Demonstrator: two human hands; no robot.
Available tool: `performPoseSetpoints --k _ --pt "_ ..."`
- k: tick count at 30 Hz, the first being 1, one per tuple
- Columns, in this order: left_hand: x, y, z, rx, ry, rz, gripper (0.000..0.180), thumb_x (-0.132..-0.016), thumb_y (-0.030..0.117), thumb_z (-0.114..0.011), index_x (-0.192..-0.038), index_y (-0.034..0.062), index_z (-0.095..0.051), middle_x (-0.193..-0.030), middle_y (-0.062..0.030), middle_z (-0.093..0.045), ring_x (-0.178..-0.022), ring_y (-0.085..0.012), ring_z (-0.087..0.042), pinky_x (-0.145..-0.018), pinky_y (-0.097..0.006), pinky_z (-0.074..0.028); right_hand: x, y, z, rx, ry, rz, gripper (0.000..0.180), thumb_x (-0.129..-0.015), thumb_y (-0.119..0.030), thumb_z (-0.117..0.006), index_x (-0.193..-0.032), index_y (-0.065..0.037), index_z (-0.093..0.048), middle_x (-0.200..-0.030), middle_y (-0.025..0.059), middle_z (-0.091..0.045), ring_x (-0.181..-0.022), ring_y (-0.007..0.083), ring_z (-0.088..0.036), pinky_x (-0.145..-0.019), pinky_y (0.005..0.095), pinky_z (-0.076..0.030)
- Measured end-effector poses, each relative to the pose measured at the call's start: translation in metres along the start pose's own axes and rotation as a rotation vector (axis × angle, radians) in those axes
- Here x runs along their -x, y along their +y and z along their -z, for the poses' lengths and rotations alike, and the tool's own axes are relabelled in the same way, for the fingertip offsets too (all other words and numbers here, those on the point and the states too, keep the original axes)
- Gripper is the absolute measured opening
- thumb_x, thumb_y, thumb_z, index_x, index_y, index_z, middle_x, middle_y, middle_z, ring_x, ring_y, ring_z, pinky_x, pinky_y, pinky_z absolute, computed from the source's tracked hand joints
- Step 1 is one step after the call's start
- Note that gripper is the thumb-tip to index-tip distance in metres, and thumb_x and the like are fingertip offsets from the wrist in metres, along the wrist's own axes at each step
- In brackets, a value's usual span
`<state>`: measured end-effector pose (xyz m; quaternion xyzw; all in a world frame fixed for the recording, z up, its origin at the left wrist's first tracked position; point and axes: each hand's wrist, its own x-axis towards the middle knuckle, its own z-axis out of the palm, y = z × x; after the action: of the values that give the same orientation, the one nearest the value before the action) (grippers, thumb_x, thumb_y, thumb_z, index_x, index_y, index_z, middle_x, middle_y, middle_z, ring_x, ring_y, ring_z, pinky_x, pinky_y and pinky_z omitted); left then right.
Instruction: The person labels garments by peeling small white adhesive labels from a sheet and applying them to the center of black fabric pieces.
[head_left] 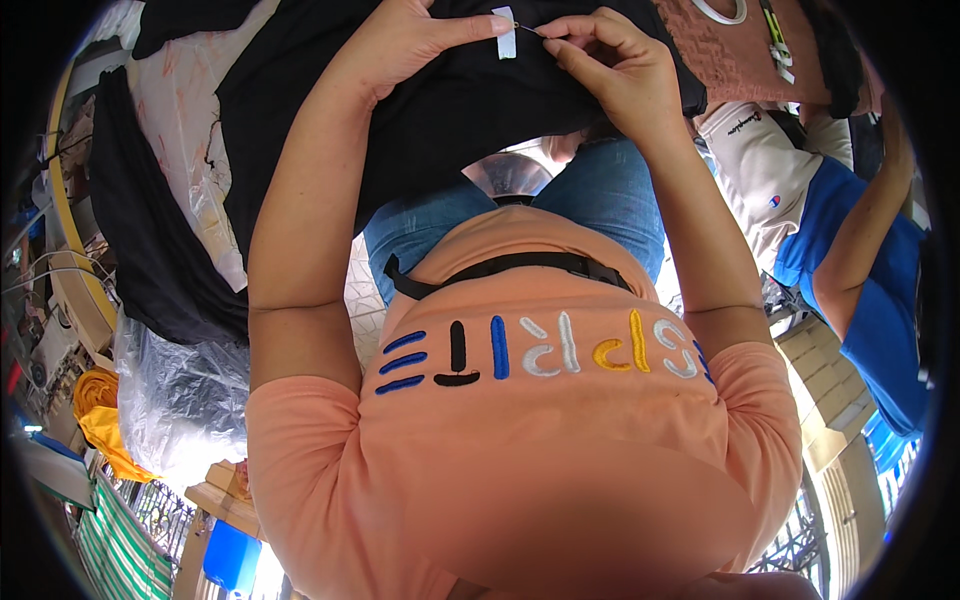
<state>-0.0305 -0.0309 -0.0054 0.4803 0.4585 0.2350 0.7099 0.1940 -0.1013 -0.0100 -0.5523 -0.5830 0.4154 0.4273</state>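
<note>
Black cloth (pixel 440 120) lies spread before me and over my lap, with a small white strip (pixel 507 42) on it. My left hand (pixel 425 35) presses its thumb to the strip's left side and grips the cloth there; its other fingers are mostly hidden. From the right, my right hand (pixel 620 65) pinches a thin needle-like thing (pixel 529 30) between thumb and fingertips. The tip of that thin thing meets the strip's right edge.
On the brown patterned surface (pixel 715 50) at far right lie a yellow-green cutting tool (pixel 775 35) and a white ring (pixel 728 10). Another person in a blue and white shirt (pixel 830 230) is close on my right. More black fabric (pixel 150 220) and clear plastic (pixel 190 390) are at left.
</note>
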Motion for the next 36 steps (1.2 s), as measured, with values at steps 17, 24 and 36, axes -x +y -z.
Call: performPoseSetpoints --k 17,24,36 --pt "-0.001 -0.001 0.001 -0.064 -0.010 -0.043 0.024 -0.091 0.013 -0.080 -0.106 -0.0041 -0.075 -0.097 -0.0053 -0.074 -0.085 -0.0112 -0.068 -0.077 -0.025 -0.055 -0.008 0.002 0.001 -0.005 -0.036 -0.017 0.010 -0.088 0.003 -0.074 -0.097 -0.001 -0.077 -0.083 -0.0008 -0.062 -0.073 0.0065 -0.060 -0.065 0.0215 -0.047" --pt "-0.004 -0.002 -0.002 -0.088 0.000 -0.056 0.024 -0.090 0.016 -0.081 -0.106 -0.0024 -0.076 -0.096 -0.0043 -0.075 -0.084 -0.0103 -0.067 -0.077 -0.025 -0.054 -0.012 -0.008 -0.007 -0.019 -0.024 -0.078 0.008 -0.090 0.002 -0.072 -0.098 0.001 -0.071 -0.082 0.0040 -0.071 -0.077 0.0113 -0.068 -0.070 0.0244 -0.053" --pt "-0.010 -0.012 -0.006 -0.135 0.054 -0.180 0.022 -0.090 0.018 -0.081 -0.102 -0.0002 -0.078 -0.093 -0.0036 -0.075 -0.083 -0.0105 -0.067 -0.076 -0.026 -0.054 -0.022 -0.046 -0.011 0.686 -0.006 0.525 0.009 -0.087 -0.012 -0.071 -0.091 -0.005 -0.067 -0.089 0.0157 -0.067 -0.079 0.0392 -0.068 -0.071 0.0451 -0.056"
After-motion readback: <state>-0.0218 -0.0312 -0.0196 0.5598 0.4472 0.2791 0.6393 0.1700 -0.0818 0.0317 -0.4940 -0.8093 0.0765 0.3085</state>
